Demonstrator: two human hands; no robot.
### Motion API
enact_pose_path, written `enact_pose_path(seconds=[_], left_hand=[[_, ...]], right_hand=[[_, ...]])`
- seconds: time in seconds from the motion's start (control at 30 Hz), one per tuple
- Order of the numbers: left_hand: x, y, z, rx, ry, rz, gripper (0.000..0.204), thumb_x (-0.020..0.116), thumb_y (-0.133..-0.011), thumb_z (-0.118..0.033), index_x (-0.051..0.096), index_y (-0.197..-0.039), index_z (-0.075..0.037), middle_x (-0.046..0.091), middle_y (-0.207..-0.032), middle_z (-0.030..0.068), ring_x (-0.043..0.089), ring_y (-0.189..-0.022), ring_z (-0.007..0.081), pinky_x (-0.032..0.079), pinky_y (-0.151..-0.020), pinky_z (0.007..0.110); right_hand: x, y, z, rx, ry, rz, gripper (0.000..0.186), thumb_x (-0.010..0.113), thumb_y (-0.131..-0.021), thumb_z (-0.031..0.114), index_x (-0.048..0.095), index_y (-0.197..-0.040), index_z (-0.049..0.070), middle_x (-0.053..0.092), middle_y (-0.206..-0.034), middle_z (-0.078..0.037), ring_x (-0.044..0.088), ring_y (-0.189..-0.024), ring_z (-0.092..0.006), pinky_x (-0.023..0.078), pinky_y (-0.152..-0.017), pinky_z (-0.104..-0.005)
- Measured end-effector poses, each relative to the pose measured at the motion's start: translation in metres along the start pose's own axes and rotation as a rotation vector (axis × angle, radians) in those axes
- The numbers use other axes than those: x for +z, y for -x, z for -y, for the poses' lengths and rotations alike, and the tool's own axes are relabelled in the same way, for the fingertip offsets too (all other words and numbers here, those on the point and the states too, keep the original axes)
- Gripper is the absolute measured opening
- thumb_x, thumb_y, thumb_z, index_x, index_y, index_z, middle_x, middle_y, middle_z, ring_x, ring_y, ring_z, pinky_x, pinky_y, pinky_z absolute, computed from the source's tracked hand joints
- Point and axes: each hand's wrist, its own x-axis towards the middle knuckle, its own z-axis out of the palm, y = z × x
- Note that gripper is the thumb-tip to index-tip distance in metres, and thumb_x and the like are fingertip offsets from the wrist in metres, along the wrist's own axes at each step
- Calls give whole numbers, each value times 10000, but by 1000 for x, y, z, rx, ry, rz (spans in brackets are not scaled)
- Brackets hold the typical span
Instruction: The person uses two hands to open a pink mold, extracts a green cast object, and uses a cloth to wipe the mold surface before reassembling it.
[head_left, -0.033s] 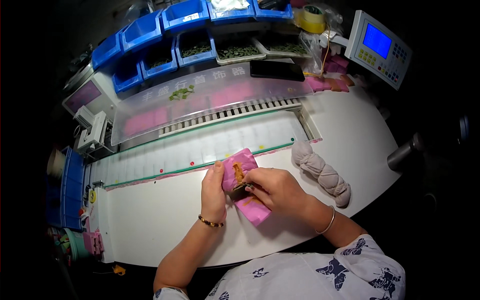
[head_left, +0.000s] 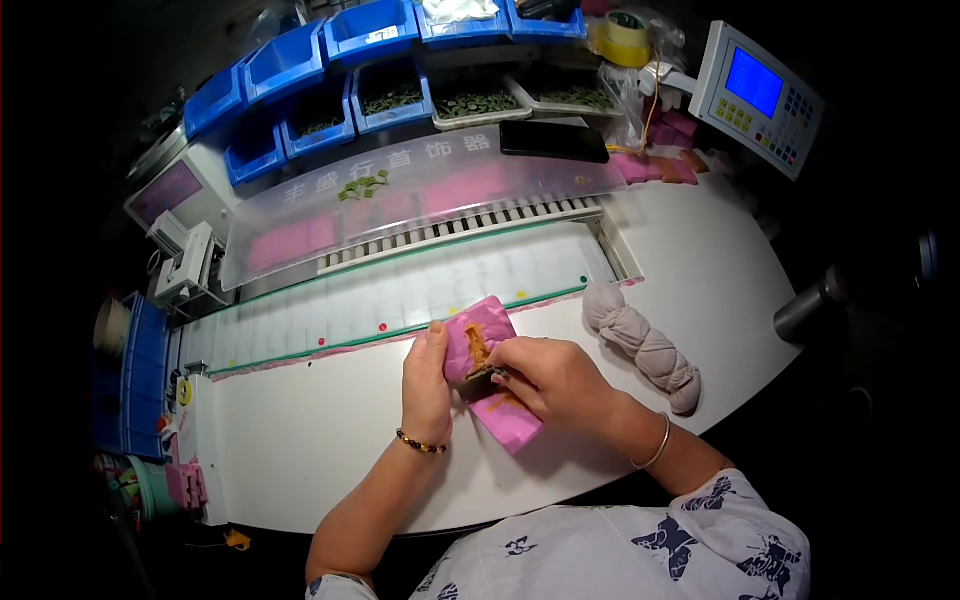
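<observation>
A pink rubber mould [head_left: 512, 428] is spread apart over the near part of the table, with orange-brown patches on its inner face. My left hand [head_left: 428, 385] is closed on the mould's left side, thumb along the upper half. Between the two halves shows a small dark green piece [head_left: 484, 380]. My right hand [head_left: 550, 375] works right at it, thumb and fingers pinched together over the gap. Those fingertips hide what they hold, if anything.
Just right of my right hand lies a twisted pale cloth [head_left: 645, 345]. Beyond the mould runs a strip conveyor [head_left: 290, 332] with coloured dots under a clear cover [head_left: 400, 175] bearing green pieces [head_left: 363, 185] and a black phone [head_left: 555, 141]. Blue bins [head_left: 390, 100] and a control panel [head_left: 755, 90] stand behind.
The coloured dots on the conveyor strip have shifted very slightly to the left. Both hands and the mould stay where they were.
</observation>
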Motion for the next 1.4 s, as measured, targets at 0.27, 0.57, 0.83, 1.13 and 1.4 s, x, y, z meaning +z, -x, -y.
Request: enact_pose_path(seconds=[0.27, 0.57, 0.83, 1.13, 1.4], left_hand=[[-19, -12, 12, 77, -53, -144, 387, 441, -1028, -400, 546, -1000, -28, 583, -904, 2, 523, -817, 70, 451, -768, 242], [-5, 7, 16, 341, -501, -206, 323, 474, -1023, -324, 545, -1051, -10, 580, -931, 30, 532, -832, 113, 445, -787, 257], [-15, 38, 7, 1096, -1243, 380, 360, 726, -803, -265, 621, -1058, -35, 646, -1048, 135, 631, -895, 324, 507, -793, 410], [-1, 21, -13, 165, -401, 137, 423, 477, -994, -331, 575, -1145, 51, 650, -1000, 156, 641, -846, 205, 510, -765, 298], [4, -3, -19, -116, -26, 280, 353, 458, -1020, -238, 557, -1172, 65, 659, -964, 143, 646, -807, 178, 544, -724, 292]], right_hand=[[5, 25, 2, -156, 61, -96, 245, 711, -778, 2, 615, -1003, 24, 659, -868, -140, 660, -704, -296, 538, -616, -337], [-13, 13, 3, 265, -949, -591, 150, 566, -950, 67, 488, -1077, 54, 629, -1080, -112, 624, -916, -147, 534, -793, -277], [-46, -19, -18, 467, -1496, -479, 152, 501, -991, 162, 537, -1113, 78, 612, -1122, -69, 584, -941, -109, 511, -866, -278], [-24, -32, -39, 449, -1517, -191, 160, 477, -1003, 154, 558, -1094, 51, 631, -1058, -47, 610, -917, -92, 515, -852, -260], [-16, -24, -45, 522, -1456, -97, 196, 475, -1008, 154, 554, -1141, 33, 617, -1113, -62, 602, -1000, -130, 501, -894, -287]])
